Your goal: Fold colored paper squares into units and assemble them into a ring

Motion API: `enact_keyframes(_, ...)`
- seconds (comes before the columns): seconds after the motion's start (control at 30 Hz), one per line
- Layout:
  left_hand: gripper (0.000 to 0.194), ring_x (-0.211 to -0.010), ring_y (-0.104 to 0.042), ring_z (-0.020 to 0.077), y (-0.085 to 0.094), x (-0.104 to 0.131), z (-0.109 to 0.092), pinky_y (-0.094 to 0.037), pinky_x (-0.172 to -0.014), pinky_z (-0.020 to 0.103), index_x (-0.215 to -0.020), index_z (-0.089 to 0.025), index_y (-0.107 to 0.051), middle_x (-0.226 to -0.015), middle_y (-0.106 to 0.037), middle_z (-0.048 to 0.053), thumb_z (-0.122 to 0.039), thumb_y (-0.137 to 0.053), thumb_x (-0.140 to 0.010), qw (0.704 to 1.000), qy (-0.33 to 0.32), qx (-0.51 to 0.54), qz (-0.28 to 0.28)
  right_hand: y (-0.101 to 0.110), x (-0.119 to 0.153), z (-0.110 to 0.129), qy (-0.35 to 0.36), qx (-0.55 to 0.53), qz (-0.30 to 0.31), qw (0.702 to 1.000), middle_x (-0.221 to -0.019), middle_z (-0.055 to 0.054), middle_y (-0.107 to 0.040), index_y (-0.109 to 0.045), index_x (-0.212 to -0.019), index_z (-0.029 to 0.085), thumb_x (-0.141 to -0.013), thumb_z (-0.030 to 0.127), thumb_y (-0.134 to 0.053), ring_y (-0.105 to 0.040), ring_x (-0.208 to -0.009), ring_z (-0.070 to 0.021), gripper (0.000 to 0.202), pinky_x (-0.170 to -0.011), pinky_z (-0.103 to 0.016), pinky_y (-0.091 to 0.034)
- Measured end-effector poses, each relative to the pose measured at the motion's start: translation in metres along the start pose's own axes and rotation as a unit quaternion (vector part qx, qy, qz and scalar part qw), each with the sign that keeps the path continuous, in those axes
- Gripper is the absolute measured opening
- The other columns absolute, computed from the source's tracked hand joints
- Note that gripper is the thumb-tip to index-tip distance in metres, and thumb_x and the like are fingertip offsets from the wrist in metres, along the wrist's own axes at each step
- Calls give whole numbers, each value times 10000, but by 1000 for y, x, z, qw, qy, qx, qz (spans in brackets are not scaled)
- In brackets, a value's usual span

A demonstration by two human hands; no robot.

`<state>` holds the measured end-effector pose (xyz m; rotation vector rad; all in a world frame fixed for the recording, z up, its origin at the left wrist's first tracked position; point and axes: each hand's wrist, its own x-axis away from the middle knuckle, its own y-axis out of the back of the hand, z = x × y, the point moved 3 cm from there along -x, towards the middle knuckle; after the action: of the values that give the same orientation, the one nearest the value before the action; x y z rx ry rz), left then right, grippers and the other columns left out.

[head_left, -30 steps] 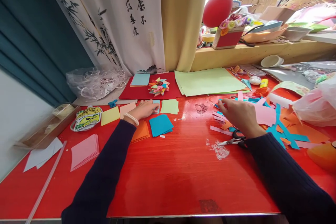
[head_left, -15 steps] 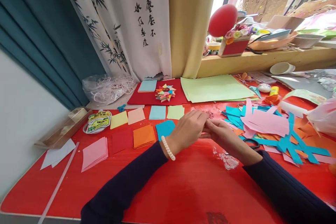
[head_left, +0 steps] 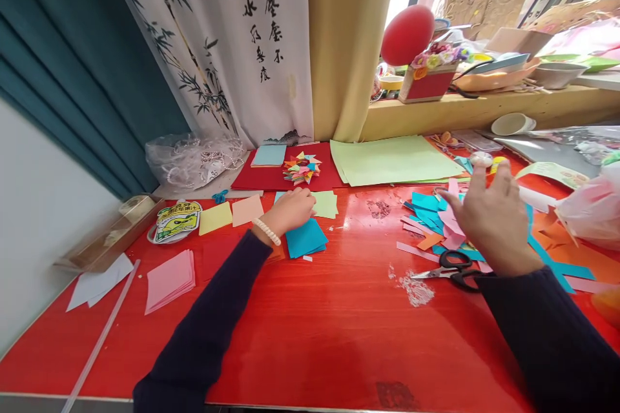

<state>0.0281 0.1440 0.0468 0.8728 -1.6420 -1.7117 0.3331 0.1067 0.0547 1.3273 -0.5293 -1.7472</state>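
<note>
My left hand (head_left: 291, 211), with a white bead bracelet on its wrist, is over the small squares of paper in the middle. It covers most of the light blue square (head_left: 278, 196). Its fingers are curled together, and what they hold, if anything, is hidden. Close by lie a light green stack (head_left: 325, 204) and a bright blue stack (head_left: 306, 238). My right hand (head_left: 494, 222) is spread, fingers apart, above the pile of cut scraps (head_left: 429, 210). Black-handled scissors (head_left: 455, 264) rest just below it, their blades pointing left.
A multicoloured folded paper ring (head_left: 303, 168) lies on red card beside large light green sheets (head_left: 392, 161). Pink (head_left: 170, 279), yellow (head_left: 216, 218) and peach (head_left: 247, 210) squares are at left. Clear shreds (head_left: 417, 290) lie near the scissors; a plastic bag (head_left: 194, 161) is at the back left.
My hands, together over the table's middle before, have parted. The left moved left onto the light blue square; the right moved right over the scraps and opened. The scissors are now more visible.
</note>
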Motion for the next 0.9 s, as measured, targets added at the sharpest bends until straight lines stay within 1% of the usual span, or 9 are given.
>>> enact_keyframes(0.13,325,-995,-548,201,-15,-15,4,-478,-835,410,-1147,-142,-497,-1151,-524,88,-321,-509,-875,1000,15,-10,-9,2,-3,6,-1,49,-27,998,-1441,-266,-142,-93,-1434,148,-910,327,-209,-324,-1210,-485,565,-720,-540,-403)
enact_keyframes(0.23,329,-1002,-544,205,-22,-20,5,-472,-842,416,-1146,-142,-497,-1153,-522,88,-325,-510,-874,1000,25,-13,-1,-1,-3,14,19,60,-32,998,-1330,-260,-382,-190,-1415,125,-910,277,-242,-434,-1165,-399,530,-754,-449,-430)
enact_keyframes(0.3,357,-1039,-524,218,-25,-21,6,-450,-869,436,-1166,-147,-483,-1185,-503,92,-349,-507,-872,999,37,-14,13,-2,-2,22,34,56,-31,997,-1261,-242,-465,-191,-1413,118,-914,253,-210,-490,-1118,-350,518,-737,-401,-444)
enact_keyframes(0.37,457,-1138,-454,264,-23,-21,7,-388,-928,466,-1217,-132,-439,-1263,-443,131,-423,-484,-868,998,51,-15,28,-3,3,32,49,50,-29,997,-1269,-242,-454,-163,-1418,114,-913,282,-234,-528,-1060,-343,537,-663,-379,-458)
enact_keyframes(0.5,586,-1255,-298,337,-5,-13,9,-264,-990,462,-1250,-75,-387,-1334,-351,213,-527,-357,-879,995,74,-16,63,-14,19,59,111,21,11,994,-1085,-186,-596,-350,-1336,129,-908,237,-275,-628,-823,-257,447,-596,-346,-480)
enact_keyframes(0.57,532,-1180,-387,329,4,-2,9,-292,-952,427,-1148,-92,-482,-1217,-474,190,-530,-390,-861,993,69,-17,95,-23,28,70,156,-1,41,987,-1097,-169,-599,-357,-1326,137,-896,222,-329,-611,-921,-253,440,-665,-353,-499)
enact_keyframes(0.67,532,-987,-515,298,7,21,6,-372,-838,353,-944,-136,-579,-998,-583,130,-608,-572,-700,984,57,-11,166,-33,39,84,213,-24,83,973,-1071,-120,-626,-383,-1304,189,-884,126,-291,-600,-975,-235,434,-703,-363,-512)
enact_keyframes(0.8,649,-974,-497,285,0,45,0,-386,-806,331,-987,-129,-531,-1033,-540,130,-636,-643,-599,981,55,-14,186,-39,54,108,292,-36,94,951,-1398,-175,-336,-312,-1347,193,-879,209,-409,-356,-1266,-302,479,-953,-504,-390)
enact_keyframes(0.9,648,-1019,-465,296,-4,50,1,-369,-825,350,-1026,-119,-466,-1095,-491,150,-589,-657,-624,982,71,-28,171,-43,71,127,327,-53,117,936,-1398,-140,-353,-303,-1359,209,-880,258,-426,-286,-1309,-276,497,-1030,-527,-301)
